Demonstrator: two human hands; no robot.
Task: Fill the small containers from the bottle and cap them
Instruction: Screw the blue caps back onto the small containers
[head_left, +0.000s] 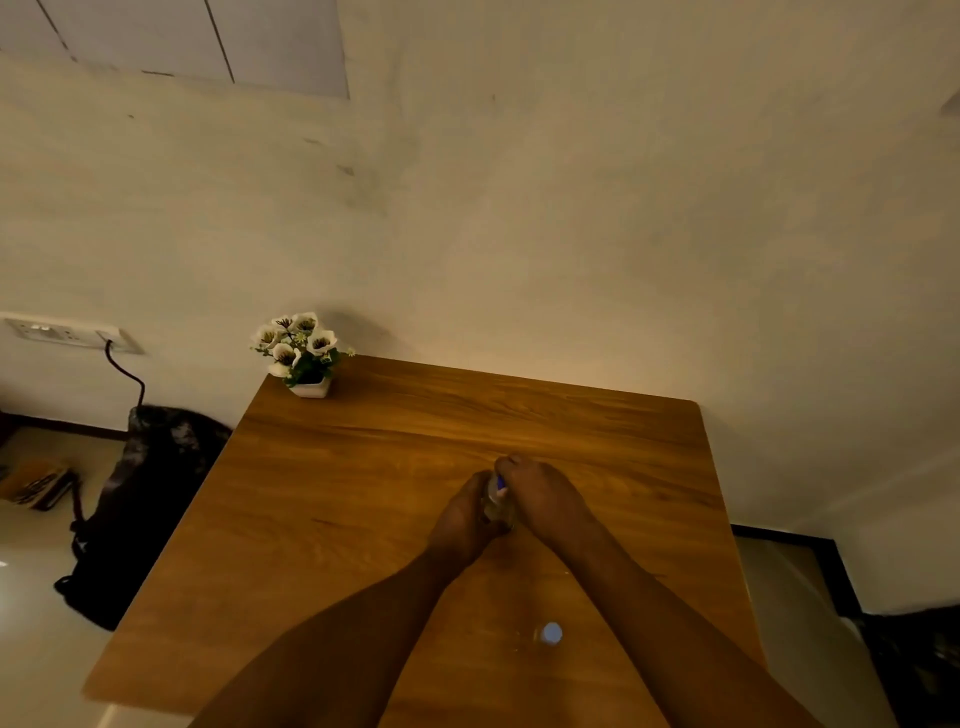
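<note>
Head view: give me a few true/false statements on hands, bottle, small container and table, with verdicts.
1. Both hands are on the bottle at mid-table. True: the left hand and right hand grip it from either side.
2. The right hand rests flat on the table. False: it curls over the bottle's top, where a bit of blue shows.
3. A small container with a pale top stands near the table's front edge, between the forearms. True.
4. The left hand holds that small container. False: no hand touches it.
5. The flower pot stands at the table's far right corner. False: far left corner.
</note>
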